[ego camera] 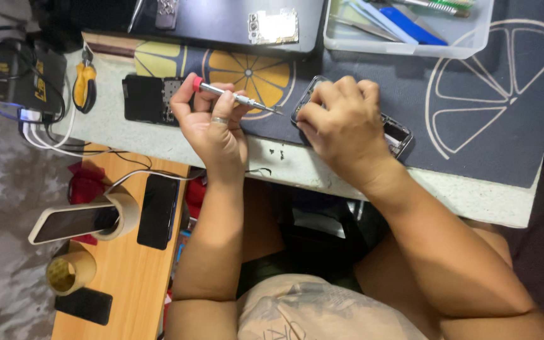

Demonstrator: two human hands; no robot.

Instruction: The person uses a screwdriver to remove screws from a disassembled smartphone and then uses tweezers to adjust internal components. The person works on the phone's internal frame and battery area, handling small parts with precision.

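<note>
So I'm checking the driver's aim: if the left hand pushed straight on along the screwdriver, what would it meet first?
Probably the opened phone under the right hand; the screwdriver in the left hand points at its near edge.

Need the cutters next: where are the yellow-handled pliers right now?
The yellow-handled pliers lie at the far left of the head view, between the black charger box and the opened black phone.

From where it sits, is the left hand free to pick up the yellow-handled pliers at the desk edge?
Probably not yet: the left hand is holding the screwdriver. The path to the pliers looks open past the black phone part.
</note>
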